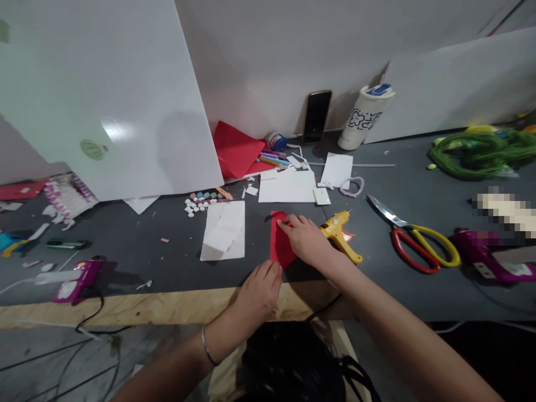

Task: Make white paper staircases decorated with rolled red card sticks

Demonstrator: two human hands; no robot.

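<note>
A small piece of red paper [278, 241] lies on the dark grey table [167, 251] near its front edge. My right hand [307, 241] lies on the paper's right side, fingers pressed flat along its upper edge. My left hand [259, 293] rests at the paper's lower corner, fingers curled against it. A metal bangle is on my left wrist.
A yellow glue gun [341, 234] lies just right of my right hand. Red-and-yellow scissors [412, 240] lie further right, a purple glue gun [488, 257] beyond. White paper sheets [224, 230], more red paper [237, 149], pens, a phone [316, 116], a cup [365, 117] and green yarn [477, 153] sit behind.
</note>
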